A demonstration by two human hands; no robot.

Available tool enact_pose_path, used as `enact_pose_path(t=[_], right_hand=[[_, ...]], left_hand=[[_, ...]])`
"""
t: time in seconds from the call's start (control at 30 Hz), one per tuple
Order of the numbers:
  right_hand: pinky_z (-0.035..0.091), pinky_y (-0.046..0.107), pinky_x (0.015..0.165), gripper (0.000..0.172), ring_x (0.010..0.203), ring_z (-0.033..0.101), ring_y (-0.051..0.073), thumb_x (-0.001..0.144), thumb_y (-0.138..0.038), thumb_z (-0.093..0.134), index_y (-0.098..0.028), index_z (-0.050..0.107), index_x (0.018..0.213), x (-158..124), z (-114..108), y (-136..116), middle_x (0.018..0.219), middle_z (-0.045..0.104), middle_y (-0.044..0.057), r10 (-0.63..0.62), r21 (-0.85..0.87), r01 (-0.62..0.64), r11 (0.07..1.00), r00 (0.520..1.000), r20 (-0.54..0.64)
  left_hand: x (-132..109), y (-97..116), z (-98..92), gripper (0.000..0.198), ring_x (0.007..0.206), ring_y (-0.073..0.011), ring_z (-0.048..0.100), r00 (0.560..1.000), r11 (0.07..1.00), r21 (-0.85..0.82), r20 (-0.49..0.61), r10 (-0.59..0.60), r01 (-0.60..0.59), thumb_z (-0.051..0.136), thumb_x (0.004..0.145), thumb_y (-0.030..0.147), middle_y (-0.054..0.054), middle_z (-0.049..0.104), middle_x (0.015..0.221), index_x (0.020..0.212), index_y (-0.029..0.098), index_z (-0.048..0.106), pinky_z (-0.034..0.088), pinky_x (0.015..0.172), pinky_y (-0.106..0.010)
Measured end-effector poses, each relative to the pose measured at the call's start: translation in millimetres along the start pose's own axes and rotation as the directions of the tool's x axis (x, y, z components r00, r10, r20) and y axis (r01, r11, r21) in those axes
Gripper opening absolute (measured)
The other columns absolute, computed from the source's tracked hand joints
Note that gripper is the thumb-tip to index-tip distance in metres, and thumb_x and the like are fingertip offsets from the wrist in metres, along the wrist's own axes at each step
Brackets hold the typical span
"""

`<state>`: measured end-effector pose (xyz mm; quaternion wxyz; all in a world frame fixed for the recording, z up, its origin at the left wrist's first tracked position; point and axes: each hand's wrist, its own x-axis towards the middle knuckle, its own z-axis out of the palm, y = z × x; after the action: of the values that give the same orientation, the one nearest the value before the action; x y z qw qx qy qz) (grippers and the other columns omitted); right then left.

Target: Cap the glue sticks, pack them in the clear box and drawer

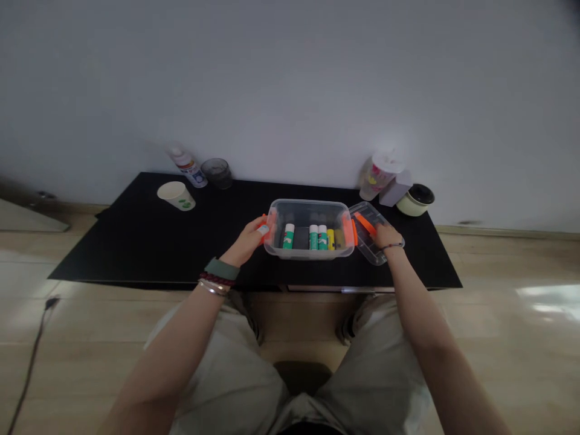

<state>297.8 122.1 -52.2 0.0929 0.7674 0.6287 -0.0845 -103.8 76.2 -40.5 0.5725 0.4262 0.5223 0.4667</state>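
A clear plastic storage box (310, 254) with orange side latches stands uncovered on the black table. Inside it are several glue sticks (313, 238) with green labels and white caps, and a yellow tube (330, 239) at their right. My left hand (248, 240) is closed around the box's left end, by the orange latch; a small pale patch by the thumb is too small to make out. To the right, my right hand (388, 235) grips the transparent lid (374, 254) beside its orange handle (365, 224). The lid lies tilted against the box's right end.
A paper cup (176, 196), a white spray bottle (188, 166) and a dark glass (217, 174) stand at the back left. At the back right are a plastic drink cup (378, 175), a pale box (396, 188) and a cream pot with black lid (414, 200), near the wall.
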Motion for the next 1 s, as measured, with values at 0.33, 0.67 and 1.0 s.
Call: enact_pose_path(t=[0.33,0.67,1.0], right_hand=[[0.053,0.041,0.084,0.04,0.104,0.068,0.032,0.08,-0.044,0.069,-0.017,0.071,0.11,0,-13,12,0.113,0.07,0.018,0.015,0.024,-0.015,1.0,1.0,0.017],[0.054,0.036,0.08,0.034,0.083,0.069,0.024,0.076,-0.043,0.063,-0.015,0.071,0.095,-26,-51,64,0.086,0.074,0.009,0.023,0.604,0.237,0.761,0.921,-0.389],[0.055,0.047,0.09,0.045,0.1,0.067,0.029,0.078,-0.053,0.067,-0.017,0.065,0.104,-51,-71,-7,0.1,0.071,0.014,-0.078,0.653,0.626,0.426,0.744,-0.663]], left_hand=[[-1,3,0.8,0.046,0.082,-0.0188,0.067,0.999,0.998,-0.022,-0.013,-0.052,0.052,0.077,0.068,0.039,-0.006,0.072,0.096,0.107,0.017,0.068,0.053,0.071,-0.03],[1,-1,2.4,0.053,0.091,-0.023,0.065,0.999,1.0,0.006,-0.037,0.022,-0.022,0.08,0.062,0.046,-0.007,0.072,0.1,0.104,0.016,0.069,0.053,0.078,-0.033],[0,-2,1.4,0.052,0.092,-0.0237,0.064,0.999,0.998,0.042,-0.021,0.048,-0.047,0.076,0.065,0.047,-0.007,0.07,0.099,0.106,0.014,0.068,0.053,0.081,-0.036]])
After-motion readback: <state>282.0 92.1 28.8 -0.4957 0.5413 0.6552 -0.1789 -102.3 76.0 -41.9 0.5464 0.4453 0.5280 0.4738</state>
